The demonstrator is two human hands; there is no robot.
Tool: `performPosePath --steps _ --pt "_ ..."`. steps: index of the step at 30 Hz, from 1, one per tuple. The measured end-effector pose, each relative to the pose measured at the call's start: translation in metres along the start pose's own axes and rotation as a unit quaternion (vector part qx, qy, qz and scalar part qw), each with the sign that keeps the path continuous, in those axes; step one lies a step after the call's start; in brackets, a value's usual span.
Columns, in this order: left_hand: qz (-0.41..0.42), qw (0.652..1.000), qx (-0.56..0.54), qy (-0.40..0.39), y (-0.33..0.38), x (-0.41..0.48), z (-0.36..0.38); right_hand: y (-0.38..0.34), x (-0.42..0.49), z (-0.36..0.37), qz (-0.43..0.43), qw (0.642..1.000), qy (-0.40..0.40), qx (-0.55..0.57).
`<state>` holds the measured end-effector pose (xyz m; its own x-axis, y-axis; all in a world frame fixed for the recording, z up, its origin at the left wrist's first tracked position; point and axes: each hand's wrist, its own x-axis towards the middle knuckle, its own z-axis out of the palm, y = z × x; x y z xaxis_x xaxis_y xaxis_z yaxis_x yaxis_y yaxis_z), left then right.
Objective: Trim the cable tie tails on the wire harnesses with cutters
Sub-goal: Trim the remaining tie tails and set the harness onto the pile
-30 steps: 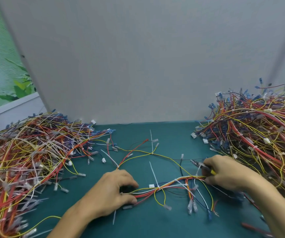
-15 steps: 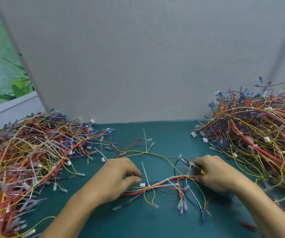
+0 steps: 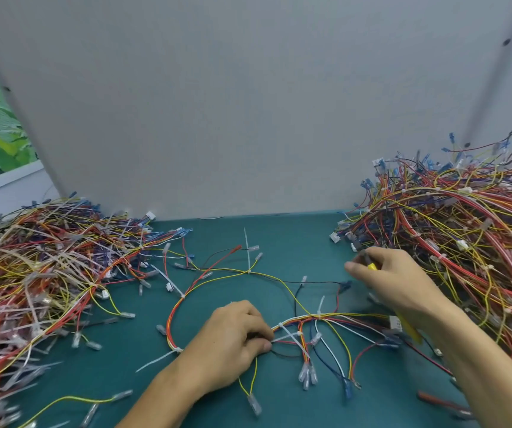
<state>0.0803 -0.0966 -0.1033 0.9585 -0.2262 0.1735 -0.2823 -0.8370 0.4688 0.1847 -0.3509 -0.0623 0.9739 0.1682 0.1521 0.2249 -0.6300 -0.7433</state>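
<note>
A wire harness (image 3: 319,318) of red, yellow, white and blue wires lies spread on the green mat in front of me. Several white cable tie tails stick out of it, one (image 3: 247,248) upright at the far loop and one (image 3: 156,361) lying at the lower left. My left hand (image 3: 233,341) pinches the bundle near a tie (image 3: 290,336). My right hand (image 3: 393,279) is raised above the mat to the right of the harness and grips yellow-handled cutters (image 3: 372,266); their jaws are blurred and mostly hidden by my fingers.
A big heap of harnesses (image 3: 38,279) covers the left of the green mat (image 3: 295,242), and another heap (image 3: 464,230) rises at the right. A grey partition wall (image 3: 248,103) stands close behind. Loose terminals lie near the front edge.
My right hand has lifted the cutters up and to the right, away from the bundle. The harness has been drawn out into a wider loop, with my left hand still pinching it.
</note>
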Motion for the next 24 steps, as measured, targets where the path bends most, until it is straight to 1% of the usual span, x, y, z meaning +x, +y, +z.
performPosePath --steps 2,3,5,7,10,14,16,18,20,24 --pt "0.002 1.000 -0.004 0.000 0.000 0.000 0.001 0.004 0.002 0.001 0.037 0.999 0.031 0.004" --pt "0.003 1.000 -0.005 0.000 0.000 0.000 0.000 0.005 0.002 0.002 0.058 0.998 0.029 -0.014" --pt "0.005 1.000 -0.005 0.003 0.000 -0.001 0.000 0.004 0.002 0.005 0.082 0.995 0.001 -0.056" --pt "0.008 1.000 -0.005 0.003 0.000 -0.001 0.000 0.003 0.001 0.008 0.089 0.991 -0.026 -0.095" --pt "0.003 1.000 -0.013 0.001 0.001 0.000 -0.002 0.007 -0.003 0.007 0.099 0.985 -0.060 -0.126" --pt "-0.012 1.000 -0.022 -0.003 -0.002 -0.001 -0.007 0.003 -0.005 -0.004 0.063 0.981 -0.132 -0.125" --pt "-0.023 0.999 -0.024 -0.006 -0.004 -0.002 -0.010 -0.003 -0.007 -0.009 0.026 0.975 -0.154 -0.157" --pt "-0.031 0.999 -0.021 -0.011 -0.002 -0.002 -0.014 -0.006 -0.007 -0.015 -0.019 0.962 -0.161 -0.218" --pt "-0.031 0.999 -0.022 0.004 0.002 0.001 -0.017 -0.008 -0.007 -0.022 -0.055 0.947 -0.170 -0.268" --pt "0.008 0.999 -0.017 0.049 0.019 0.021 -0.021 -0.011 -0.008 -0.033 -0.064 0.933 -0.197 -0.293"
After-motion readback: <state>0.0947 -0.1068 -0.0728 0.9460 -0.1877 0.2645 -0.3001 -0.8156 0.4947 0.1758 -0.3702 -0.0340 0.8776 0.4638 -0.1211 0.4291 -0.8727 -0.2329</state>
